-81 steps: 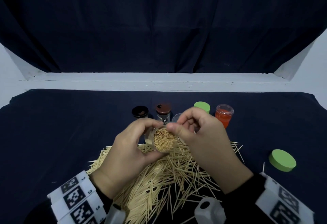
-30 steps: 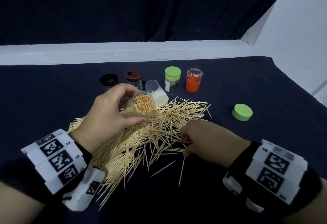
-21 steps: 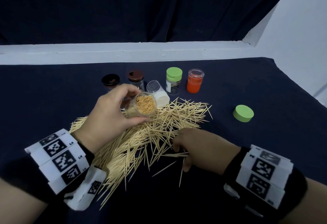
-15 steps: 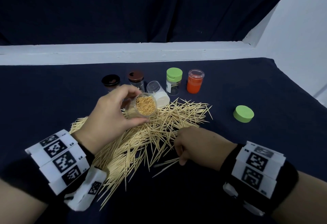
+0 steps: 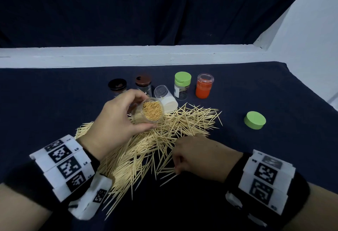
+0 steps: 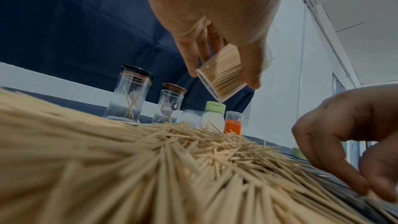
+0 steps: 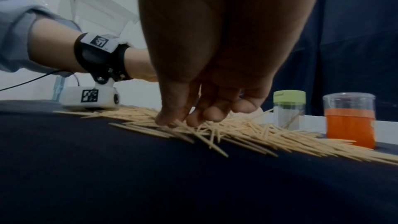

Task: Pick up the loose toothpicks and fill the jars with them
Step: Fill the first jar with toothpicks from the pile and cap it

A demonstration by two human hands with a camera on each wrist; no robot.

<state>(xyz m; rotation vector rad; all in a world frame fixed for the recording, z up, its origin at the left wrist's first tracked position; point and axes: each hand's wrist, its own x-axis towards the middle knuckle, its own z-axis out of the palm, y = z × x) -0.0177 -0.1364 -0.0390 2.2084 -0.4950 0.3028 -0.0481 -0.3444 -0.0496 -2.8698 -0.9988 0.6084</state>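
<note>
Gathering step: the left hand (image 5: 117, 119) grasps a nearly full jar (image 5: 150, 112) at frame centre, while the right hand (image 5: 198, 156) pinches toothpicks (image 5: 164, 139) off the bench (image 5: 274, 157); next, lifting them into the jar.

Readable marks: few. White wristbands (image 5: 64, 165) on the left wrist carry black square code patterns, with small side codes that look like "L3" and "L4"; not certain. The brown-lidded jar (image 6: 170, 106) bears a round grey label with a white pear-like logo; its lettering is too blurred to read.
</note>
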